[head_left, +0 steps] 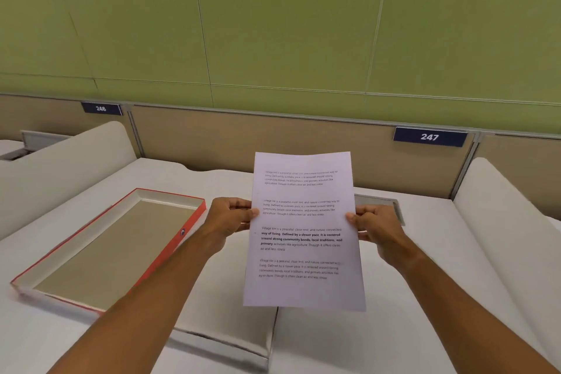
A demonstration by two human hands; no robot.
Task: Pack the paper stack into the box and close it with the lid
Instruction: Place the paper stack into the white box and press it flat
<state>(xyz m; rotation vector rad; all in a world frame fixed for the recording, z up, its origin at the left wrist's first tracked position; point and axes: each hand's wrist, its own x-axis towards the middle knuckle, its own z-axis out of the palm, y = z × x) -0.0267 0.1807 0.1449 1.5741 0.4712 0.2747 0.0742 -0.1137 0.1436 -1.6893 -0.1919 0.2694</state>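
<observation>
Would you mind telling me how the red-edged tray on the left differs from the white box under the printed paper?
The red-edged cardboard tray has orange-red outer walls; the white cardboard box is plain white. The tray lies open side up, showing a tan floor; the box's inside cannot be made out. The tray sits uncovered; the box lies partly behind the printed paper stack. Both rest flat on the white desk.

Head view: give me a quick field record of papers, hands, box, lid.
paper stack: held upright above the table, printed side toward camera
left hand: grips the stack's left edge
right hand: grips the stack's right edge
box: red-edged, open, holds nothing, left of the stack
lid: cannot tell
table: white
</observation>
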